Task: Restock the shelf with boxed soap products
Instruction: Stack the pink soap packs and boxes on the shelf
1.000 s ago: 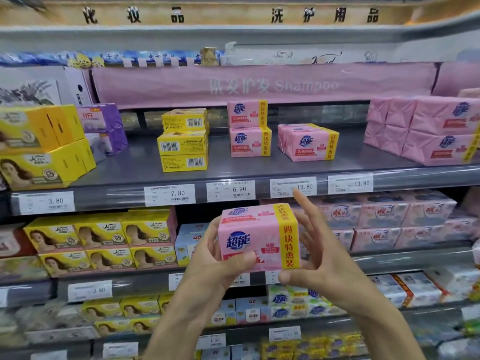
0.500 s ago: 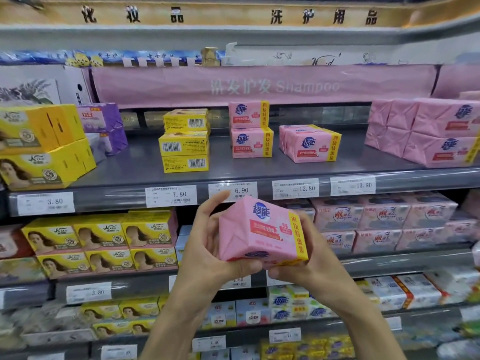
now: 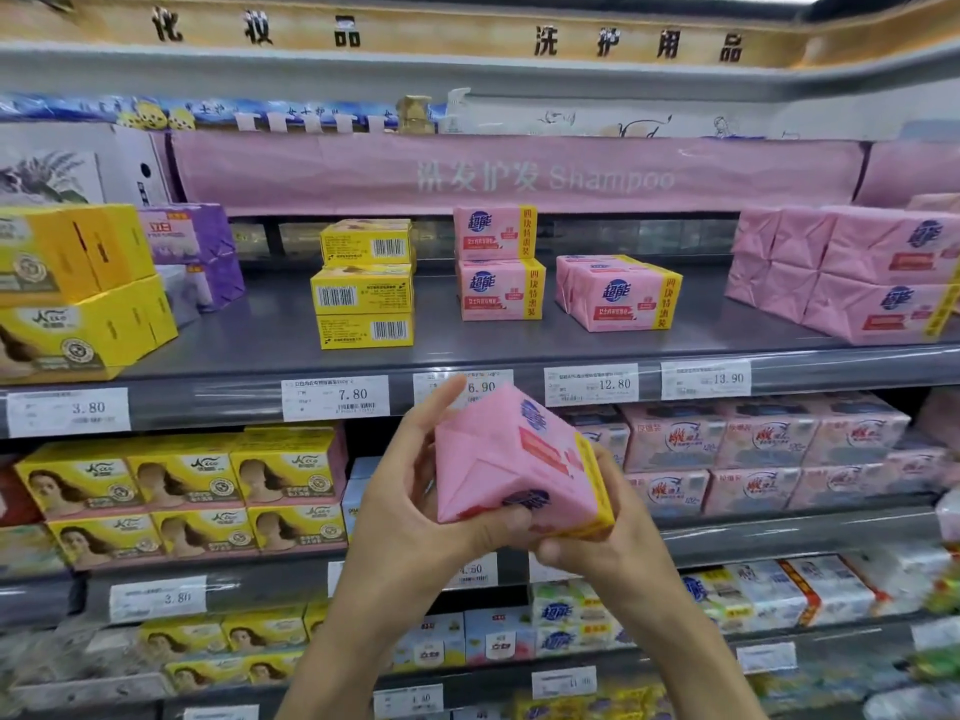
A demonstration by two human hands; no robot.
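Presently the pink soap pack (image 3: 519, 459) is being held tilted, folded end toward the camera, just below the front edge of the grey shelf (image 3: 249, 340). The left hand (image 3: 415, 501) and right hand (image 3: 608, 543) are both clasping it, so each grip is holding the pack. By judgement, placement is beginning. Next, the pack is needing levelling and lifting beside the matching pink stack (image 3: 498, 267).

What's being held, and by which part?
A pink soap pack: left hand grips its folded end, right hand supports the yellow-banded end from underneath.
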